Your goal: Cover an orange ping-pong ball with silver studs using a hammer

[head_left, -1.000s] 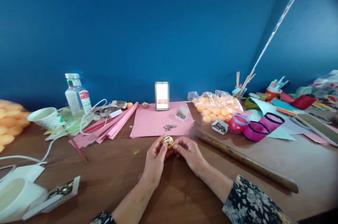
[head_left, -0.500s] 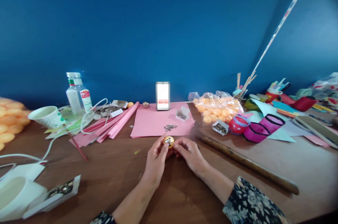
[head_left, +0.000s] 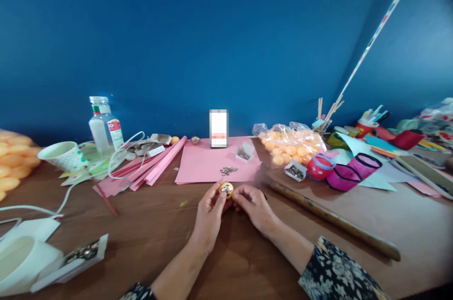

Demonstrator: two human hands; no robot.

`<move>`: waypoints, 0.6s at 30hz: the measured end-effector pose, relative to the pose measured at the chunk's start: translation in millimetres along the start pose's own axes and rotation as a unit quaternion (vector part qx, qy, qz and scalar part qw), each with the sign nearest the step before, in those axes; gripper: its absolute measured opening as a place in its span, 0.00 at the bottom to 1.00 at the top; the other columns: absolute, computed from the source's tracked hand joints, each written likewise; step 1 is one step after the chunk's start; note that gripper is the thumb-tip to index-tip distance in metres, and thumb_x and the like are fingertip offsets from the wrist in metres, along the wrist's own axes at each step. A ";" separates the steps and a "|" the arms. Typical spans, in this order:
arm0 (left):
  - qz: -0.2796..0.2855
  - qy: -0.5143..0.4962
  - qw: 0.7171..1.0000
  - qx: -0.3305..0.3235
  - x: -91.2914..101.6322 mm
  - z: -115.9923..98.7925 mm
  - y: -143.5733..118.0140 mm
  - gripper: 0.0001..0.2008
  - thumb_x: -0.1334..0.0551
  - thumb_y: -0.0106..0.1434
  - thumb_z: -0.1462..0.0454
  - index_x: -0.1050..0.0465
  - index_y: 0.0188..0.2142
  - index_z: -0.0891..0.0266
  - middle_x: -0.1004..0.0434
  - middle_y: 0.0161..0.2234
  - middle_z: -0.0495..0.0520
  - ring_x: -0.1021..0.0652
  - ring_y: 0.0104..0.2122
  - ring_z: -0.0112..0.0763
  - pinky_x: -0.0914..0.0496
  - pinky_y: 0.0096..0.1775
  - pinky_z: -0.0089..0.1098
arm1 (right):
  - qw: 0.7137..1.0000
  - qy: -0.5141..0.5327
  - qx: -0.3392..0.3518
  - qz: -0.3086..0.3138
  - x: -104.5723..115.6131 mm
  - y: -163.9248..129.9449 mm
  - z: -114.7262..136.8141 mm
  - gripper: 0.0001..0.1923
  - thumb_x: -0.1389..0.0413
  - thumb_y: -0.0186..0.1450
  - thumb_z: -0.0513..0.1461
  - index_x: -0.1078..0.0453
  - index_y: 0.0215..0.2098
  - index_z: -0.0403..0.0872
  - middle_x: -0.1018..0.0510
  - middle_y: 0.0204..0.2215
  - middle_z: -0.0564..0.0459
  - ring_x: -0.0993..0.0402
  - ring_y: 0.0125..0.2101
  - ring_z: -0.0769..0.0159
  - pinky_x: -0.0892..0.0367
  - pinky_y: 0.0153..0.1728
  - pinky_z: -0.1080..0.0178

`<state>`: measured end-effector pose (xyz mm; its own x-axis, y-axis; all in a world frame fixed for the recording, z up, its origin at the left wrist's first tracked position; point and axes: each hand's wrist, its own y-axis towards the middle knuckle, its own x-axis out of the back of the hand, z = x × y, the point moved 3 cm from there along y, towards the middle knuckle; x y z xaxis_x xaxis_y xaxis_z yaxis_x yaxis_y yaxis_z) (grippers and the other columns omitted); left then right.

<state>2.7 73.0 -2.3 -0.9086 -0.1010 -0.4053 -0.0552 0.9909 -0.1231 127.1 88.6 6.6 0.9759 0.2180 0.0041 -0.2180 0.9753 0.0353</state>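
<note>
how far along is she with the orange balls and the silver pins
Done: hard to tell; one small ball lies apart by the wall. In hand: left hand and right hand hold an orange ball with silver pieces on it. Left: loose pins on pink paper, a full bag of balls.

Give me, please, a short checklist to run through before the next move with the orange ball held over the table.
1. Orange ball held between both hands: ok.
2. Left hand fingertips on the ball: ok.
3. Right hand fingertips touching the ball's side: ok.
4. Loose metal pins within reach on the pink paper: ok.
5. Silver pieces on the ball seated firmly: cannot tell.
6. Wooden stick apart from the hands: ok.
</note>
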 end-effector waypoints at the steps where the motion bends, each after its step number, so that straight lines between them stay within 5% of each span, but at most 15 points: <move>1: 0.000 0.000 1.000 0.001 -0.3 -0.2 0.0 0.24 0.40 0.55 0.60 0.37 0.51 0.58 0.29 0.48 0.55 0.27 0.44 0.36 0.32 0.46 0.36 | 1.000 -0.002 0.000 0.000 0.0 0.1 0.1 0.12 0.45 0.57 0.44 0.33 0.26 0.42 0.31 0.20 0.56 0.36 0.22 0.73 0.38 0.26 0.68; 18: 0.003 0.036 0.999 -0.018 1.6 0.8 1.6 0.25 0.39 0.54 0.60 0.38 0.52 0.59 0.28 0.46 0.56 0.27 0.44 0.37 0.33 0.47 0.38 | 1.000 0.007 0.001 0.009 -0.7 -1.4 3.7 0.12 0.45 0.57 0.45 0.33 0.26 0.43 0.30 0.21 0.56 0.35 0.23 0.72 0.36 0.28 0.67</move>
<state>1.5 74.4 -3.9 -0.9365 -0.0902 -0.3389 -0.0637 0.9941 -0.0883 126.7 87.0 10.2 0.9716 0.2363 -0.0091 -0.2358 0.9711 0.0371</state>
